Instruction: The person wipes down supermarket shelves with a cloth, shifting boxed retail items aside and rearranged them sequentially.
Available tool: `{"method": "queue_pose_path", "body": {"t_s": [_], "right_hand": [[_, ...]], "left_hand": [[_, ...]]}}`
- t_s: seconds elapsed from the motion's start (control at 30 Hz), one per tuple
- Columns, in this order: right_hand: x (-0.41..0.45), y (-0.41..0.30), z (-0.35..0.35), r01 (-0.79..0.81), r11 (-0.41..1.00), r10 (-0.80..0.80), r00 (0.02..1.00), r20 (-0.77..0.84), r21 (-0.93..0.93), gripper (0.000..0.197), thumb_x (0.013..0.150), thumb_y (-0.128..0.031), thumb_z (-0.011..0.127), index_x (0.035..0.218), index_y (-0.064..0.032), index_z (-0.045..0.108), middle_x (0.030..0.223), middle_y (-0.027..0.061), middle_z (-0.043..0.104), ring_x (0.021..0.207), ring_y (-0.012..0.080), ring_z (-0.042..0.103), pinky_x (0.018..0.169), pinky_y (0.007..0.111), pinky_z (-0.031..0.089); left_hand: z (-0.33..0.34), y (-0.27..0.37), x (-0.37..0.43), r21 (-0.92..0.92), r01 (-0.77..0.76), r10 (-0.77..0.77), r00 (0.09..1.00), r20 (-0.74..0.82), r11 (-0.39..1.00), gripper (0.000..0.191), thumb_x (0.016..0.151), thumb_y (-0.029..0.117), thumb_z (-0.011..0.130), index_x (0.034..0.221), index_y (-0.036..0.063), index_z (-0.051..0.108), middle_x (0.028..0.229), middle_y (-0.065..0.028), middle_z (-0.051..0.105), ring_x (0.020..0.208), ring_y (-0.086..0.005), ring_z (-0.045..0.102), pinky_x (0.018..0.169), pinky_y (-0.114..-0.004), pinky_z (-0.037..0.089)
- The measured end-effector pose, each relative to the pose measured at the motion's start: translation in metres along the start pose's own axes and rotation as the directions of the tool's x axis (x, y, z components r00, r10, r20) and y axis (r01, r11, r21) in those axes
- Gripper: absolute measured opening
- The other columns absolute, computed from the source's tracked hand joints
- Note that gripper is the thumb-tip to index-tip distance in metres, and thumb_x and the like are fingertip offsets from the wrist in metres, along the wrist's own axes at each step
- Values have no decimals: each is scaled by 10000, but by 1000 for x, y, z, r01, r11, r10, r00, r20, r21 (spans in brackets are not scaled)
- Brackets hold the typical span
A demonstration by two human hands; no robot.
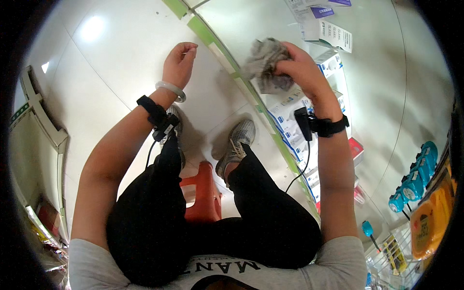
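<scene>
In my right hand is a crumpled grey cloth, somewhat blurred. The cloth is over the edge of a low white shelf, whose front has a green strip. Boxes of light bulbs stand in a row along that shelf, just below the cloth and beside my right forearm. My left hand hangs over the pale floor tiles to the left of the shelf. Its fingers are curled in towards the thumb, and nothing shows in them.
A red plastic stool shows between my legs. White cartons stand farther along the shelf. Teal-packaged goods, an orange package and a wire rack are at the right. A cabinet frame stands at the left.
</scene>
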State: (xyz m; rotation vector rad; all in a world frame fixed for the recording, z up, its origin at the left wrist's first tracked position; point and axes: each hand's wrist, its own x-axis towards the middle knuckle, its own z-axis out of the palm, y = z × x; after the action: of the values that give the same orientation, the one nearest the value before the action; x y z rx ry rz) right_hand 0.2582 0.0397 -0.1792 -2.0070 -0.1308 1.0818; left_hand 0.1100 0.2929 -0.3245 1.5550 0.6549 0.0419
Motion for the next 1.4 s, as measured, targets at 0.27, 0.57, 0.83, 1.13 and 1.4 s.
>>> {"method": "queue_pose_path", "body": {"t_s": [0.27,0.57,0.83,1.13,1.4], "right_hand": [[-4,18,-1,40,748,218,928,302,-662,464,628,-20,584,1083,-5,676,901,210,686,830,317,661,735,377,522],[5,40,44,351,421,-93,934,346,-836,318,692,-36,603,989,-84,708,963,127,678,951,377,609,814,408,515],[-1,16,6,312,814,-441,881,-172,-489,323,705,-78,657,1025,-41,682,1065,153,645,998,371,604,907,418,495],[8,49,26,362,571,-321,924,205,-736,302,687,90,565,933,-43,679,1026,125,597,991,361,574,838,419,492],[105,3,65,494,494,-628,772,99,-715,310,725,30,614,1003,-77,699,1060,142,602,1008,362,579,866,415,497]], "left_hand": [[0,-3,1,91,-32,29,999,27,995,220,962,194,601,1111,42,657,946,-51,678,810,-137,617,752,-280,508],[2,2,-2,159,-23,18,999,32,987,213,960,186,599,1103,37,656,952,-69,688,830,-146,635,766,-286,515],[-4,-3,0,145,-74,69,997,44,987,211,959,184,600,1102,39,658,950,-61,689,823,-150,637,758,-289,518],[3,-5,-2,186,-49,42,998,45,981,206,950,200,605,1087,59,668,1008,-89,688,843,-187,645,792,-320,528],[5,-8,-4,202,-15,6,999,44,979,203,950,200,602,1089,68,668,1013,-88,687,855,-193,649,801,-326,529]]}}
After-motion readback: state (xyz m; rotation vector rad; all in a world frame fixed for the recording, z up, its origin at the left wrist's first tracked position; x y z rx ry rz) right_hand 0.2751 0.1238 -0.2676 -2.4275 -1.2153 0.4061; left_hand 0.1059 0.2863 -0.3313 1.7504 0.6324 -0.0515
